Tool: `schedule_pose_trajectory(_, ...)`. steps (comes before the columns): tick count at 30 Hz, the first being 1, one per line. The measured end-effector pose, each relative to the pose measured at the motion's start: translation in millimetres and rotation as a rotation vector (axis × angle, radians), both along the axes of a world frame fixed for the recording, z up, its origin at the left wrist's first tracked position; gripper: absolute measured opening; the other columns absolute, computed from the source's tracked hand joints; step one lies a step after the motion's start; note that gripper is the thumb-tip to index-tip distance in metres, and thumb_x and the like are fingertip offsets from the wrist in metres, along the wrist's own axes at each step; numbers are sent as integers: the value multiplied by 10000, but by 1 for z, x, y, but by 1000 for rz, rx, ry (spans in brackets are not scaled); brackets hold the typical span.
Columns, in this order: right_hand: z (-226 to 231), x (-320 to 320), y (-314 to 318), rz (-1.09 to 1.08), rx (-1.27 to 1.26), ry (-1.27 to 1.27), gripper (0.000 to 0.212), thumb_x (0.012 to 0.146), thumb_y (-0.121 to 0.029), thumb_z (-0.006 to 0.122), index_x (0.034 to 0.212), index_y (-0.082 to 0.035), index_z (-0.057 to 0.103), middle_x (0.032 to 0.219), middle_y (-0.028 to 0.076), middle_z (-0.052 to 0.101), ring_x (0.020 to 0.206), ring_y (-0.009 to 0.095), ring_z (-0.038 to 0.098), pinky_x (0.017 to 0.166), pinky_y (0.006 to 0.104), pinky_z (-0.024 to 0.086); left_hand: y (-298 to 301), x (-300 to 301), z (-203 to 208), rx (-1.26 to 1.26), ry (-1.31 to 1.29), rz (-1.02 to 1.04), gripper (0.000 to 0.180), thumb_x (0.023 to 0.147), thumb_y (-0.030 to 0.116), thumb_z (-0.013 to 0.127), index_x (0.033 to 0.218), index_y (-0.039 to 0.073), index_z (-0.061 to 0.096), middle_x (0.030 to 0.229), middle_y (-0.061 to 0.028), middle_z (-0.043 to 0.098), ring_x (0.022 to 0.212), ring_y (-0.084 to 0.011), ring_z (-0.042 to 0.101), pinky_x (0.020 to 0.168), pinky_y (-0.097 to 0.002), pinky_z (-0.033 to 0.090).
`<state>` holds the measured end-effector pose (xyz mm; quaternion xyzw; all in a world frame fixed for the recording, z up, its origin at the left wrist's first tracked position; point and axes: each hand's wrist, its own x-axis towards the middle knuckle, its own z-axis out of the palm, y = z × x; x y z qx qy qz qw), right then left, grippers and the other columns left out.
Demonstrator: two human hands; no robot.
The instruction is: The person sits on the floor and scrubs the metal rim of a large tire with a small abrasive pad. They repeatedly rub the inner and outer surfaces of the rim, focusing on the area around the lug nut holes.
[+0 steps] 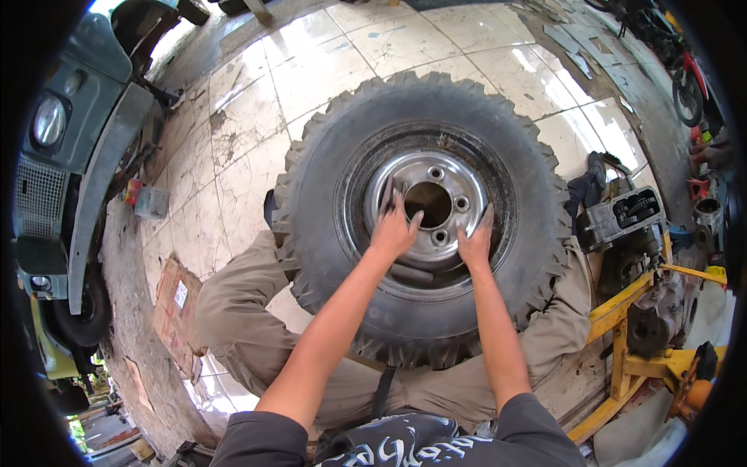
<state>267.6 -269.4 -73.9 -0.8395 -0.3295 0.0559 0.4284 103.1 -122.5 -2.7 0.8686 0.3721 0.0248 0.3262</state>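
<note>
A large off-road tyre with chunky tread lies on its side between my bent legs. It is mounted on a metal wheel rim with a shiny centre, a round middle hole and several bolt holes around it. My left hand lies on the left of the rim's centre, open, its grimy fingers stretched away from me and its thumb apart by the middle hole. On the right, my right hand rests open at the rim, fingers extended and thumb apart. A dark, bar-shaped patch shows in the near part of the rim.
A grey-blue vehicle front with a metal bumper stands at left. Flattened cardboard and a clear plastic container lie on the tiled floor. At right are an opened gearbox housing, a yellow metal stand and a red motorcycle.
</note>
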Motion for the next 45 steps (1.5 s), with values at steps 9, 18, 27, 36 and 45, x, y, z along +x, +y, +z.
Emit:
schedule_pose_trajectory(9,2,-1,1,-6,-34,25,951,846,-231,745,1521,143,189,1550,380,267,1466,490,258,1231,490,212,6,-5,-1,50,62,-47,1092,930,626,567,1546,-144,97,1557,-346,315,1459,-435,334,1198,-457,291)
schedule_pose_trajectory(18,3,-2,1,-17,-47,46,948,837,-209,749,1526,131,193,1563,362,264,1470,482,259,1231,481,221,-12,-20,-7,214,177,-214,981,980,571,495,1545,-141,127,1570,-347,287,1497,-417,268,1243,-446,200)
schedule_pose_trajectory(27,10,-4,-2,-7,-48,53,880,885,-194,697,1522,139,190,1563,365,260,1476,473,254,1238,467,212,-25,-19,-3,226,276,-240,1142,896,729,516,1555,-122,134,1622,-290,234,1527,-358,232,1252,-442,166)
schedule_pose_trajectory(36,6,0,0,-19,-52,36,889,897,-236,685,1527,137,180,1561,374,255,1470,480,258,1235,477,216,-22,-14,-3,227,169,-196,1269,796,765,617,1557,-122,120,1599,-341,233,1526,-403,210,1254,-468,147)
schedule_pose_trajectory(45,13,-5,0,-29,-52,36,851,920,-198,654,1533,132,165,1563,366,255,1467,475,271,1231,480,222,-20,-11,11,194,229,-216,1196,844,750,579,1581,-69,115,1607,-327,232,1525,-397,214,1234,-462,212)
